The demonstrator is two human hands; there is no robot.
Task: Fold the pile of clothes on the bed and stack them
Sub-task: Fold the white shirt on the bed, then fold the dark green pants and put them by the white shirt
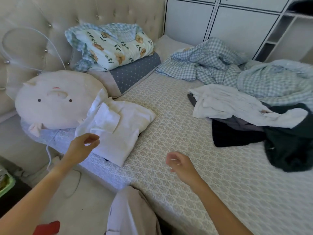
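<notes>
Just beyond our left hand (84, 145), whose loosely curled fingers hold nothing, lies the folded white garment (115, 128) against the round plush pillow (55, 100). Our right hand (179, 162) hovers over the bed (169, 116), relaxed and empty too. Up and to its right, well apart, sits the unfolded pile (254, 121), so the right hand is nearer.

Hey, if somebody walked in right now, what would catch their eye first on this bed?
Probably the round pig-face cushion at the head of the bed, with a folded white garment leaning against it. Across the mattress to the right sits a jumbled pile of white and dark clothes. Both hands, left and right, hover empty.
</notes>
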